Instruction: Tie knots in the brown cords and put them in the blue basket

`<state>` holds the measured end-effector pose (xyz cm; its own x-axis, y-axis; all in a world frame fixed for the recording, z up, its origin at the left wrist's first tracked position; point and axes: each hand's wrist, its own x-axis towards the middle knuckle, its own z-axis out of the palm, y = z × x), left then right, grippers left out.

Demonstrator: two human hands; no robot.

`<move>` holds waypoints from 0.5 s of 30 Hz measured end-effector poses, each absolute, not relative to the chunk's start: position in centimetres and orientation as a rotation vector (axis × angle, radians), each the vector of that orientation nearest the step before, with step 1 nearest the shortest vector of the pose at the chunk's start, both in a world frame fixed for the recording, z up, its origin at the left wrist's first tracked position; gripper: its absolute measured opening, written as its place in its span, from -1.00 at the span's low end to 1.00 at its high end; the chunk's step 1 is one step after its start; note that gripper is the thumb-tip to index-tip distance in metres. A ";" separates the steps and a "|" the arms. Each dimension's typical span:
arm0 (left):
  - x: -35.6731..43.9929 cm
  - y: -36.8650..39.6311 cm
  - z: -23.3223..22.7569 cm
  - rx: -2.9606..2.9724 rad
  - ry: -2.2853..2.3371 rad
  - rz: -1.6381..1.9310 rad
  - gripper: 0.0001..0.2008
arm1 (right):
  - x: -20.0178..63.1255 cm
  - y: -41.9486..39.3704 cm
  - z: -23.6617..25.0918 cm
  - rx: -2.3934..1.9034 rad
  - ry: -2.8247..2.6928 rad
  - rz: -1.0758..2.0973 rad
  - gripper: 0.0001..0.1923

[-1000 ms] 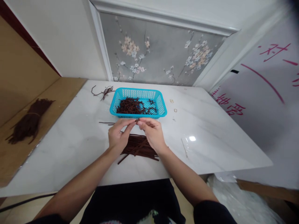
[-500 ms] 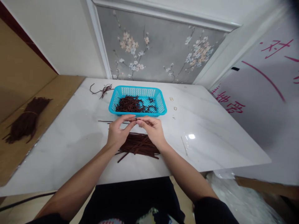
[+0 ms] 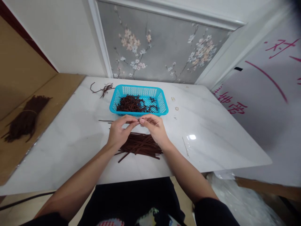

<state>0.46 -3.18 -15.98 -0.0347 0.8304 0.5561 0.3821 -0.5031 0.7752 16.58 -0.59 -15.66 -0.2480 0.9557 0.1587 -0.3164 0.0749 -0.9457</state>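
Note:
My left hand and my right hand meet fingertip to fingertip just in front of a blue plastic basket. Both pinch a small dark brown strip between them; most of it is hidden by the fingers. The basket holds a tangle of short dark brown strips. Under my wrists a loose pile of long dark brown strips lies flat on the white marble table.
A few stray strips lie at the table's far left. A thick brown bundle rests on the wooden board at left. Two small rings sit right of the basket. A white board with pink writing leans at right.
Both hands stay together on the strip, shifted slightly toward the basket. The view has tilted a little; nothing else moved.

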 end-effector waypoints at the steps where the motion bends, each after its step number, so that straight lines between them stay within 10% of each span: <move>1: 0.4 -3.2 -16.0 1.936 1.261 1.590 -0.94 | 16.5 -0.5 -15.7 -0.730 -1.169 1.498 -0.87; 15: -1.4 -2.4 -15.9 2.650 1.045 1.484 -0.81 | 16.4 0.1 -17.0 -0.672 -0.853 1.889 -0.90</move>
